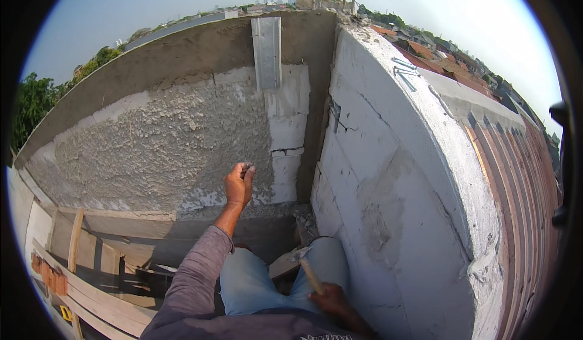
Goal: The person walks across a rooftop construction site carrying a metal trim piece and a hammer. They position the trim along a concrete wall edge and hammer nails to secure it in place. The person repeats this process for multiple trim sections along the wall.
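One hammer (311, 275) sits at the lower centre-right of the frame, its straight wooden handle tan and its small head greyish, over my light-blue trousers (252, 285). My right hand (330, 300) is wrapped round the handle's lower end. Mid-frame, before the rough grey wall (152, 146), my left hand (238, 185) has thumb and fingers closed together; what they might pinch is too small to tell.

No wording is legible. White lettering (327, 337) stands on the front of the dark purplish-grey shirt (261, 323), between five and six o'clock, cut off by the view's lower edge.
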The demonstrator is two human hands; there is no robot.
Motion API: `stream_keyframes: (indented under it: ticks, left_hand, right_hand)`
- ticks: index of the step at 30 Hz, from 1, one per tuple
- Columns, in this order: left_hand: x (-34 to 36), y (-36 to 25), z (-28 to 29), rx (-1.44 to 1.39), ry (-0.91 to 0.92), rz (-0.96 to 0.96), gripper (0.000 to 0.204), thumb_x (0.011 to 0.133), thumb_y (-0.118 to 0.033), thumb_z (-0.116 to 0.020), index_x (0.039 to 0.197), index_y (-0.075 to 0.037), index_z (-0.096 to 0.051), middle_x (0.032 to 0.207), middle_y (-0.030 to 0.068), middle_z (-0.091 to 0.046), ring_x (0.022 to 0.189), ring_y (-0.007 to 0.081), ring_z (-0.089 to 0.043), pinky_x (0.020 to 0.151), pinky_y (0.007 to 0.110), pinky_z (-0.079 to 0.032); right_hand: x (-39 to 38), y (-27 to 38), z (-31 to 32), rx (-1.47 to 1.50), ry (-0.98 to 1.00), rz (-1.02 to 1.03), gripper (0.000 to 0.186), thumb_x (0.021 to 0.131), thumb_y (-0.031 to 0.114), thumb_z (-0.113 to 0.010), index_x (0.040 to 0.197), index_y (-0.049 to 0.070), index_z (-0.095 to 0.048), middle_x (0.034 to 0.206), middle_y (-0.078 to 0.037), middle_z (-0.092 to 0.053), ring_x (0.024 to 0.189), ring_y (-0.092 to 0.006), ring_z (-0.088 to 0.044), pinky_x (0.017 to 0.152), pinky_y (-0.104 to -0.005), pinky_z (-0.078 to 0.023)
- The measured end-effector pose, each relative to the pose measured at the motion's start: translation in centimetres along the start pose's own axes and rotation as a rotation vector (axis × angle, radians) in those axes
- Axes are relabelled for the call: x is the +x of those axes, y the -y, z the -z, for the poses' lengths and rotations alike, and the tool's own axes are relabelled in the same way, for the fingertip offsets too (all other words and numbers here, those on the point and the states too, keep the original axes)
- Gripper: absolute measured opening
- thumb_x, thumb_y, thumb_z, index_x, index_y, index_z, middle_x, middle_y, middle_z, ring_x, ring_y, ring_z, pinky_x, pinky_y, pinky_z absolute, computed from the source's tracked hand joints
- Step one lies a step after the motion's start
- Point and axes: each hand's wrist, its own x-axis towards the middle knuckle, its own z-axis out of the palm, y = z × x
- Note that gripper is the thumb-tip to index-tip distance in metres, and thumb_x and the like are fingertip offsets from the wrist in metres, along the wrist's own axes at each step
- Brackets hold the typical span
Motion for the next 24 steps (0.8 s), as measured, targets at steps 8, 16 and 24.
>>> stream_keyframes:
  ticks: [8, 16, 24]
  left_hand:
    - [20.1, -13.7, -3.9, -0.041, -0.348, -0.418, 0.017, 0.095, -0.021, -0.076, 0.104, -0.007, -0.077, 0.090, 0.0108, -0.079, 0.080, 0.0206, -0.076, 0.072, 0.034, -0.058]
    - [25.2, -14.3, -4.6, 0.242, -0.529, -0.594, 0.016, 0.092, -0.026, -0.079, 0.100, -0.013, -0.080, 0.100, 0.0058, -0.072, 0.088, 0.0257, -0.072, 0.074, 0.040, -0.058]
    - [24.5, -11.3, -3.8, 0.180, -0.376, -0.606, 0.016, 0.095, -0.024, -0.077, 0.101, -0.009, -0.080, 0.099, 0.0076, -0.073, 0.088, 0.0237, -0.073, 0.077, 0.038, -0.058]
  right_hand:
    - [0.2, -0.5, 0.3, 0.037, 0.015, -0.050, 0.045, 0.084, 0.042, -0.081, 0.105, 0.002, -0.076, 0.087, -0.017, -0.074, 0.081, -0.0264, -0.072, 0.077, -0.0399, -0.055]
    - [-0.3, 0.1, 0.7, 0.032, 0.008, -0.043, 0.045, 0.084, 0.042, -0.081, 0.101, 0.001, -0.074, 0.085, -0.016, -0.073, 0.080, -0.0261, -0.072, 0.077, -0.0401, -0.055]
    - [-0.2, 0.1, 0.8, 0.056, 0.003, 0.008, 0.044, 0.084, 0.042, -0.080, 0.099, 0.002, -0.074, 0.085, -0.018, -0.073, 0.079, -0.0302, -0.072, 0.077, -0.0417, -0.055]
